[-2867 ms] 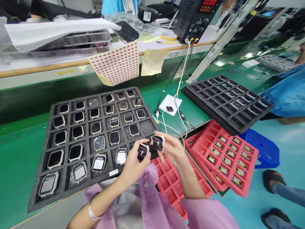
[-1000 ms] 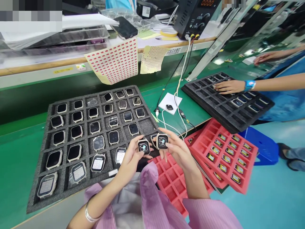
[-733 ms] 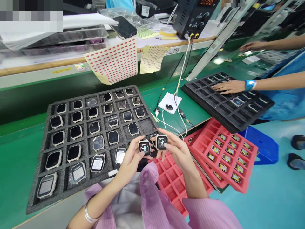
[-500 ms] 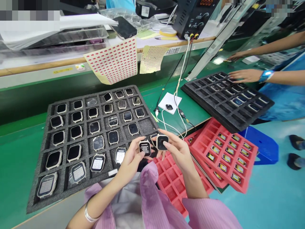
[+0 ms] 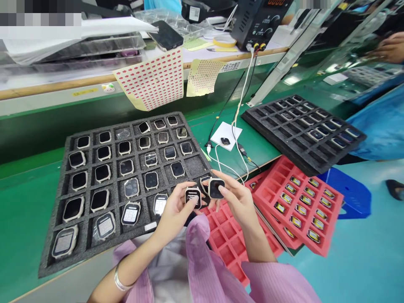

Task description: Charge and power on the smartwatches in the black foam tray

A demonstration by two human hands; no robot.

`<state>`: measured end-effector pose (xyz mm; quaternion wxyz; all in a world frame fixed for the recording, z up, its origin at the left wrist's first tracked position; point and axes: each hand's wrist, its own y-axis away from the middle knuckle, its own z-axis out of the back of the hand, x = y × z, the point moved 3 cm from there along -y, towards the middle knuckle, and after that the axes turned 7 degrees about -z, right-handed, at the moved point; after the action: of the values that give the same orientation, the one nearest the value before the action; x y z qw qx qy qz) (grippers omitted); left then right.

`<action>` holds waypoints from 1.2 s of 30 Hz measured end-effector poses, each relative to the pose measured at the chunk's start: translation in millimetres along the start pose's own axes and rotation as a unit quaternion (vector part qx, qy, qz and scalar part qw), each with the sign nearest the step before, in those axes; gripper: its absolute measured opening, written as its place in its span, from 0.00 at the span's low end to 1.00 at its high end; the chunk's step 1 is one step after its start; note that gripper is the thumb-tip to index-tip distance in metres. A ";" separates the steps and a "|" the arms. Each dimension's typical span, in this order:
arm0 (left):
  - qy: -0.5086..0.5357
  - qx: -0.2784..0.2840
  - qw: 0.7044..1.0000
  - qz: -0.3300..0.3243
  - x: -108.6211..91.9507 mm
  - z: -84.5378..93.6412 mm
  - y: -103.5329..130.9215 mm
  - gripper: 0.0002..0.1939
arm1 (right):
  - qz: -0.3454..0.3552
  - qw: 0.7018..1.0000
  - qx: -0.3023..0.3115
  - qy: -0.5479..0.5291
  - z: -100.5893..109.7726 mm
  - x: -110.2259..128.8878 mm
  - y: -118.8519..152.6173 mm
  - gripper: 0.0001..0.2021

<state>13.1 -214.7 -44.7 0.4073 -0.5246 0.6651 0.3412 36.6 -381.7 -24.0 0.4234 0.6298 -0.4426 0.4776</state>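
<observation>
My left hand (image 5: 176, 206) holds a watch with lit white text (image 5: 192, 197), its thumb lying on the screen. Close beside it, my right hand (image 5: 235, 202) grips a second watch (image 5: 216, 188) whose screen is dark, with the thumb at its right edge. Both are over the lower right corner of a black foam tray (image 5: 118, 229) that bears rows of watches, several with lit white screens. One more watch (image 5: 205, 182) shows partly behind the held ones. Under my right forearm is a red tray (image 5: 221, 237) with bare compartments.
Red trays with small yellow-and-silver parts (image 5: 331, 219) are stacked at the right. Behind them is another black tray (image 5: 274, 143) of watches. White cables (image 5: 236, 109) hang from a power supply (image 5: 257, 25) to the green table. A co-worker's hand (image 5: 391, 48) shows at the upper right.
My left thumb has moved up onto the lit screen. The co-worker's hands have left the black tray at the right. The view has shifted slightly.
</observation>
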 end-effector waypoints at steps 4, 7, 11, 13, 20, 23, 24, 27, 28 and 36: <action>-0.002 0.001 1.000 -0.002 -1.6 -1.0 0.9 0.16 | 0.001 1.000 -0.002 -0.007 0.8 1.0 1.0 0.18; -0.001 0.003 1.000 -0.002 -3.5 -2.6 1.5 0.16 | -0.001 1.000 -0.004 -0.006 1.5 1.9 1.6 0.19; 0.000 0.004 1.000 -0.002 -4.4 -4.3 0.4 0.17 | -0.002 1.000 -0.005 0.002 2.7 1.5 1.9 0.19; -0.003 0.002 1.000 -0.001 -4.5 -5.1 0.0 0.16 | -0.002 1.000 -0.005 0.004 3.3 0.9 1.8 0.19; -0.114 0.035 0.992 -0.044 -1.7 -3.7 2.3 0.30 | -0.020 0.999 0.009 -0.030 1.6 2.9 -1.4 0.19; -0.337 0.021 0.932 -0.129 -3.9 1.6 -1.3 0.28 | -0.047 0.996 0.040 -0.059 -1.3 4.8 -6.3 0.21; -0.413 0.019 0.897 -0.155 -5.6 2.3 -3.5 0.27 | -0.050 0.996 0.048 -0.064 -2.0 5.8 -8.3 0.21; -0.574 0.033 0.800 -0.173 -13.3 2.4 -9.5 0.27 | -0.043 0.996 0.051 -0.060 -2.5 10.4 -14.5 0.22; -0.605 0.039 0.777 -0.168 -17.5 2.7 -9.9 0.30 | -0.038 0.996 0.050 -0.056 -2.1 12.3 -16.7 0.21; -0.645 0.098 0.745 -0.138 -65.9 29.2 -1.1 0.26 | -0.021 0.996 0.082 -0.041 -0.7 21.4 -47.8 0.19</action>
<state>27.3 -161.6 1.8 0.8310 -0.2230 0.1937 0.4713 85.6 -372.4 -8.3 0.3623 0.6907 -0.4053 0.4769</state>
